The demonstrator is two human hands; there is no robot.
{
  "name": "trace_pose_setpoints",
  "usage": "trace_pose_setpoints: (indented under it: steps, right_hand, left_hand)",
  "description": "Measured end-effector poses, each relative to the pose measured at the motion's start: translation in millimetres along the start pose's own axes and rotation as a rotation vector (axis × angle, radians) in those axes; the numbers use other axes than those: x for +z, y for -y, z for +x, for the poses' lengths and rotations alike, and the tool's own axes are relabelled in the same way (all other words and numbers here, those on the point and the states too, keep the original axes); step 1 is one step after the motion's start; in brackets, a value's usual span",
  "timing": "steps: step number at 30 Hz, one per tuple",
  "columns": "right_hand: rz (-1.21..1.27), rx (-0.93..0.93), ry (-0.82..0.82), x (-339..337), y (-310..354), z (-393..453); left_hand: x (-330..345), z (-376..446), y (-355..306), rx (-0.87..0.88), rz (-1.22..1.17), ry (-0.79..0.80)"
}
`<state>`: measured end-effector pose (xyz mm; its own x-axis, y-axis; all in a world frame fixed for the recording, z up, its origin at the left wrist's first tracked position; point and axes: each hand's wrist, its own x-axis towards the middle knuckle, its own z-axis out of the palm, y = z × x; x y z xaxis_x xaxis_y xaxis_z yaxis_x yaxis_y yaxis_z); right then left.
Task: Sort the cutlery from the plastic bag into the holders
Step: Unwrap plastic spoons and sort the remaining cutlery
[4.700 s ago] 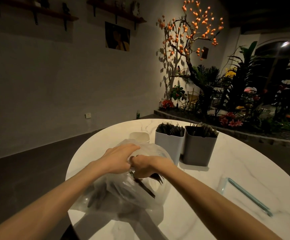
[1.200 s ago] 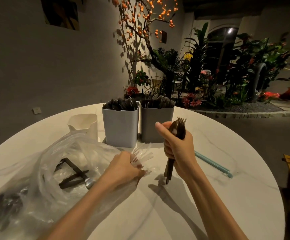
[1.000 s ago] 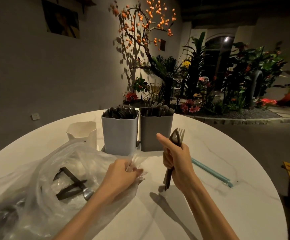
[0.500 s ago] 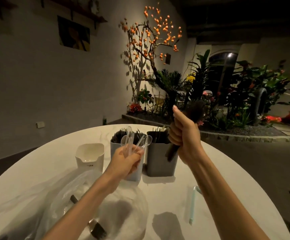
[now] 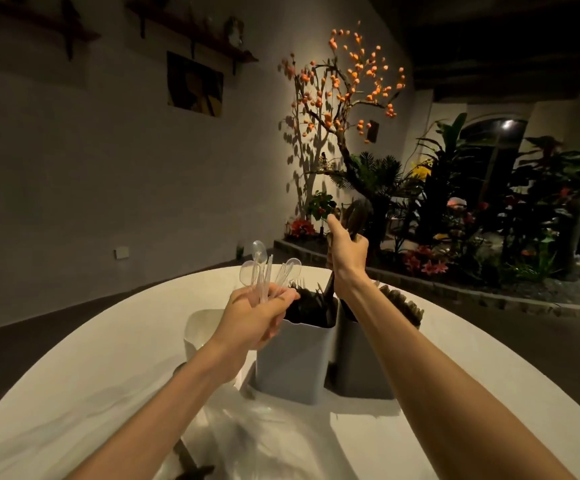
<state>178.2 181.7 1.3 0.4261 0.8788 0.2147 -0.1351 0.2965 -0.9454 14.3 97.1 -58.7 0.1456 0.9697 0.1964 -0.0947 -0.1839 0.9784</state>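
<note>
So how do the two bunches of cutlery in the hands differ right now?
The left hand grips a clear bunch of fanned spoons; the right hand grips a dark bunch, packed tight. The clear bunch sits lower, near the light holder; the dark bunch is raised, handles reaching toward the grey holder. Both stand upright.

A round white table (image 5: 489, 386) carries everything here. Near its middle stand two tall holders side by side, touching or nearly so: a light grey holder (image 5: 292, 365) on the left and a dark grey holder (image 5: 361, 362) on the right, both full of dark cutlery. A small white cup (image 5: 196, 329) sits just left of them. A clear plastic bag (image 5: 257, 441) lies crumpled on the near side, dark pieces showing at its edge.
</note>
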Motion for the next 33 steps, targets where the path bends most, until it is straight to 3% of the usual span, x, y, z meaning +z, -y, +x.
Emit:
trace_pose_setpoints:
  steps: [4, 11, 13, 15, 17, 19, 21, 24, 27, 30, 33]
  right_hand:
    - [-0.125, 0.035, -0.017, -6.0, -25.7, 1.1]
    - [-0.119, -0.03, 0.126, -15.5, -17.6, -1.7]
    - [-0.358, -0.131, 0.186, -17.7, -17.2, -4.4]
    - [-0.757, -0.226, 0.367, -18.1, -21.8, -10.0]
    - [-1.096, -0.236, 0.565, -16.2, -29.2, -17.1]
    - [-1.254, -0.232, 0.656, -13.5, -27.6, -24.4]
    - [-1.186, -0.268, 0.642, -10.8, -14.6, -30.6]
    - [-0.763, -0.379, 0.43, -13.4, 10.6, -45.4]
    - [-0.404, -0.228, 0.536, -24.6, 23.7, -78.7]
    - [-0.388, -0.14, 0.554, -46.8, 10.3, -120.5]
    - [-0.309, -0.094, 0.438, -73.6, -14.4, -147.5]
  left_hand:
    - [-1.8, 0.4, 3.5, -0.015, 0.008, 0.001]
    - [-3.6, 2.9, 1.1, -0.044, 0.004, 0.003]
    - [-3.6, 2.2, 1.9, -0.062, 0.0, 0.008]
    - [-4.6, 2.3, 4.0, -0.092, -0.013, 0.025]
    - [-5.3, 1.2, 5.0, -0.124, -0.064, 0.074]
    - [-4.7, -1.2, 5.2, -0.156, -0.111, 0.122]
    - [-3.7, -4.2, 4.6, -0.185, -0.14, 0.145]
    - [-4.2, -10.7, 0.7, -0.215, -0.204, 0.219]
    - [-5.9, -19.7, -1.8, -0.217, -0.288, 0.332]
    - [1.5, -33.8, 5.1, -0.23, -0.388, 0.43]
    - [18.3, -54.0, 24.8, -0.269, -0.416, 0.465]
